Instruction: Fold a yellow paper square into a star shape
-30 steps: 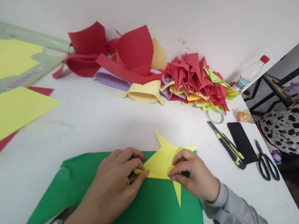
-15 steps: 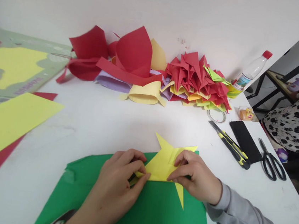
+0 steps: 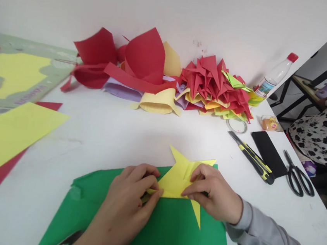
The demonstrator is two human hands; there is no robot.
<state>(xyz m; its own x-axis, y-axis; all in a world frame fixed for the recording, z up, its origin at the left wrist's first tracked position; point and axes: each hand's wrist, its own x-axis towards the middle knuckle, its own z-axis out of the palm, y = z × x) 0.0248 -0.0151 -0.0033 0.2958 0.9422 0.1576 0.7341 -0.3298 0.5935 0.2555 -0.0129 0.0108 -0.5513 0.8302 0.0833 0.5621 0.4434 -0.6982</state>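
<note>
A folded yellow paper star (image 3: 172,181) with several points lies over the upper edge of a green sheet (image 3: 166,232). My left hand (image 3: 132,193) pinches its left end between thumb and fingers, and part of that end is hidden under the fingers. On the right side of the paper star, my right hand (image 3: 213,190) is closed, thumb and fingertips pressed onto the yellow paper near its lower fold. One narrow point hangs below the right hand across the green sheet.
Folded red paper pieces (image 3: 211,79) and red paper shapes (image 3: 147,58) line the wall. To the right lie a utility knife (image 3: 251,157), a black flat object (image 3: 269,154), scissors (image 3: 297,177) and a bottle (image 3: 273,77). Yellow paper (image 3: 16,134) lies left. A person in patterned clothing (image 3: 323,125) is at far right.
My right fingertips have slid very slightly left along the lower fold of the yellow paper. Both hands otherwise keep their hold, and the view has shifted slightly.
</note>
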